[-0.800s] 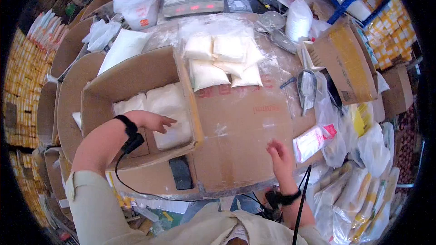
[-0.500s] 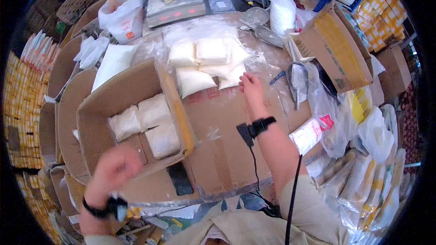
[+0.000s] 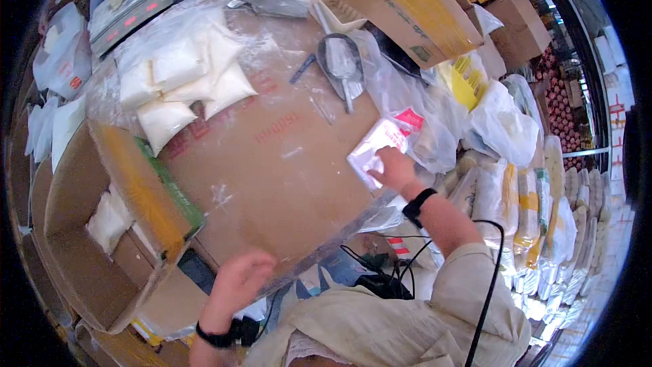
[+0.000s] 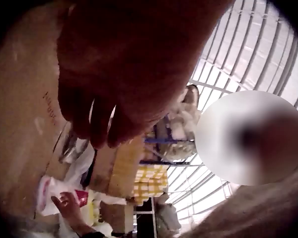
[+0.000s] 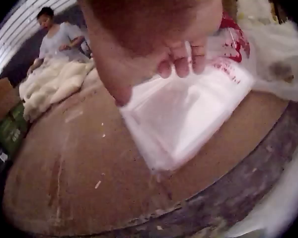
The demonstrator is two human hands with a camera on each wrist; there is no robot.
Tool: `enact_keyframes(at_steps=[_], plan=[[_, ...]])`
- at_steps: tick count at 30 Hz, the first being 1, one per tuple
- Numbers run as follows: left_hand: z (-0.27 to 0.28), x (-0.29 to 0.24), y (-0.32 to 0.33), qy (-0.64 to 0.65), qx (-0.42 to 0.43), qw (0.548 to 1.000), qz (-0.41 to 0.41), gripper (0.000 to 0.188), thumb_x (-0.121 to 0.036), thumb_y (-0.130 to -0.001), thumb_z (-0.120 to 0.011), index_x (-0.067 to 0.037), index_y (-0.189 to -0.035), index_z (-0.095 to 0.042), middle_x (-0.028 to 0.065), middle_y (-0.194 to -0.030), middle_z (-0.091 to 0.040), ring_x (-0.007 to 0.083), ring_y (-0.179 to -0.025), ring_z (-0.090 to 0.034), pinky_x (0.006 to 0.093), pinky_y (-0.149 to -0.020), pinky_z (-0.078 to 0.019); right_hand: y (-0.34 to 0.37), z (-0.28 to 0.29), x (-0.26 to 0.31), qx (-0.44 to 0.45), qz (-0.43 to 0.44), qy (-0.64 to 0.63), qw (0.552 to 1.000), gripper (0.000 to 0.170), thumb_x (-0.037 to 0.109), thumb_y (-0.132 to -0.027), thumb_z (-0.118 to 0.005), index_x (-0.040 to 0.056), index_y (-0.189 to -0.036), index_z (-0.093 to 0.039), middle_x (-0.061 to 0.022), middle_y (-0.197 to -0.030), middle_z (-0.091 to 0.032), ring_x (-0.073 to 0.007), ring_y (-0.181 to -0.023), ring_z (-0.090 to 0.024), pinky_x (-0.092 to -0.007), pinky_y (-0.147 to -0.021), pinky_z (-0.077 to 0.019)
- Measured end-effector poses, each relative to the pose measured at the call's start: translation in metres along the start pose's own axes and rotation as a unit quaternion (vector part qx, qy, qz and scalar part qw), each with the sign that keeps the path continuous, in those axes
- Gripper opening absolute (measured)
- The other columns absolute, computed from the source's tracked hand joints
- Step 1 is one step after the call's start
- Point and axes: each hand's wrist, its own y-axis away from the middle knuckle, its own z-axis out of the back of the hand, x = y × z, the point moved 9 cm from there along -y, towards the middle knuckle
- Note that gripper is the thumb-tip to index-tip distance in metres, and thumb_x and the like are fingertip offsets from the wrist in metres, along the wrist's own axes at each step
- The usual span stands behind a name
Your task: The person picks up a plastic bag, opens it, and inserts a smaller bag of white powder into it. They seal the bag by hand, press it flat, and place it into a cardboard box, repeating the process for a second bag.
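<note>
My right hand (image 3: 397, 171) rests on a flat pack of clear plastic bags (image 3: 372, 146) with a red-and-white end, at the table's right edge. The right wrist view shows its fingers (image 5: 181, 67) lying across the bags (image 5: 188, 114) and its thumb at their left side. Blurred, my left hand (image 3: 246, 277) hangs over the table's front edge, holding nothing; in the left wrist view this hand (image 4: 124, 69) has its fingers loosely extended. White filled pouches (image 3: 180, 61) are piled at the back left. The cardboard box (image 3: 68, 183) at left has pouches inside.
A metal scoop (image 3: 339, 61) and a blue strip (image 3: 302, 68) lie behind the bag pack. A scale (image 3: 129, 17) stands at the back left, a carton (image 3: 414, 13) at the back right. Loose plastic (image 3: 499, 122) lies at right. Another person (image 5: 64, 39) stands across the table.
The head view has swung right. My right hand has gone from beside the pouches to the bag pack. My left hand has moved from the box to the table's front edge.
</note>
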Motion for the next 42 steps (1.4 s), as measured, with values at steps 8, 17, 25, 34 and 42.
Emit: enact_keyframes(at_steps=[8,17,25,34,42], plan=[[-0.118,0.07,-0.166,-0.028,0.047,0.997,0.058,0.019,-0.019,-0.086,-0.054,-0.002,-0.094,-0.057,0.0023,-0.082,-0.059,0.0103,-0.076,-0.052,0.0248,-0.068,-0.0432,0.001,-0.032,-0.024,0.042,0.001,-0.094,0.995,0.018,0.018,-0.077,-0.053,0.0014,-0.075,-0.058,-0.0152,-0.078,-0.058,-0.0313,-0.079,-0.055,-0.0406,-0.07,-0.045],[-0.213,0.085,-0.248,0.151,0.038,0.976,0.151,0.022,-0.024,-0.087,-0.054,-0.002,-0.089,-0.056,0.0006,-0.07,-0.054,0.0067,-0.059,-0.046,0.0193,-0.053,-0.0369,0.018,-0.032,-0.057,0.011,-0.063,-0.374,0.925,0.016,0.017,-0.08,-0.053,0.0019,-0.076,-0.056,-0.0172,-0.077,-0.057,-0.0348,-0.076,-0.054,-0.0413,-0.067,-0.0435],[-0.223,0.075,-0.283,0.001,-0.061,0.991,0.119,0.027,-0.026,-0.084,-0.057,0.0,-0.077,-0.056,0.0021,-0.06,-0.052,0.0097,-0.053,-0.047,0.0236,-0.048,-0.0374,0.024,-0.03,-0.063,-0.065,-0.021,-0.385,0.92,0.011,0.012,-0.08,-0.056,0.001,-0.081,-0.056,-0.0126,-0.074,-0.056,-0.0257,-0.068,-0.054,-0.0336,-0.062,-0.0432],[-0.191,0.077,-0.266,0.019,-0.188,0.981,0.045,0.021,-0.021,-0.082,-0.059,0.0,-0.081,-0.057,0.0062,-0.064,-0.056,0.0135,-0.057,-0.051,0.0278,-0.053,-0.0406,0.031,-0.061,-0.082,0.028,-0.158,-0.548,0.821,0.013,0.014,-0.082,-0.056,0.0005,-0.081,-0.057,0.0004,-0.068,-0.055,-0.007,-0.066,-0.05,-0.0245,-0.058,-0.042],[-0.226,0.009,-0.269,-0.241,-0.134,0.955,-0.112,0.025,-0.026,-0.075,-0.065,-0.003,-0.084,-0.059,0.0097,-0.07,-0.057,0.0187,-0.062,-0.054,0.031,-0.059,-0.044,0.038,-0.051,-0.07,-0.098,-0.115,-0.478,0.865,0.013,0.013,-0.075,-0.056,0.002,-0.081,-0.056,-0.0137,-0.075,-0.058,-0.0283,-0.069,-0.056,-0.0357,-0.063,-0.0449]])
